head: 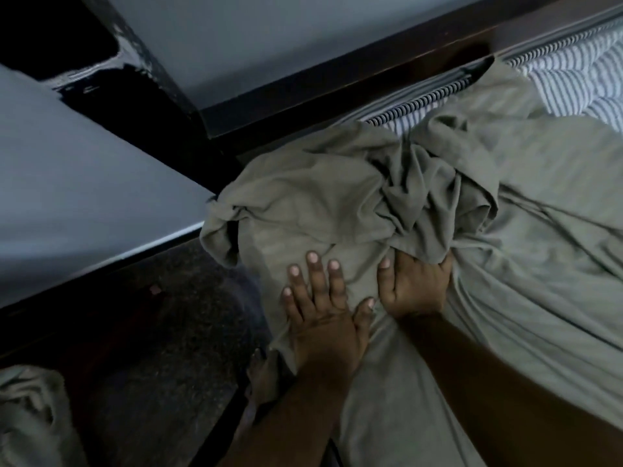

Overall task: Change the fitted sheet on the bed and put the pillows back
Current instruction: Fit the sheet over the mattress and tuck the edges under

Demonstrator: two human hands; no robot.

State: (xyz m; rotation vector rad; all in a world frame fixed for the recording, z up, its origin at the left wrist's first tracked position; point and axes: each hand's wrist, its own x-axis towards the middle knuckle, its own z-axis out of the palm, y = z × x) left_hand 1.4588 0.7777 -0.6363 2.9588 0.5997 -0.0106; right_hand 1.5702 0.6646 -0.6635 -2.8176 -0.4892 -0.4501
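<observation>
Pressing flat with fingers spread, the left hand [320,311] rests on the bunched grey-green cotton fitted sheet [337,203] at the bed's corner. Just beside it, the right hand [413,288] grips a fold of that sheet. Beyond lies the bare blue-and-white striped mattress [569,79] against a dark wooden bed frame [337,85].

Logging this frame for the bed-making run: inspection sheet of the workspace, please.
Surface: striped mattress, bare at the far corner.
Job's things: grey-green fitted sheet, bunched at the near corner, spread to the right; no pillows seen.
Clutter: crumpled cloth on the floor, lower left.
Hands: left hand flat on the sheet, fingers spread; right hand grips a sheet fold.
Cables: nothing seen.
Surroundings: dark bed frame, grey wall, dark speckled floor.
</observation>
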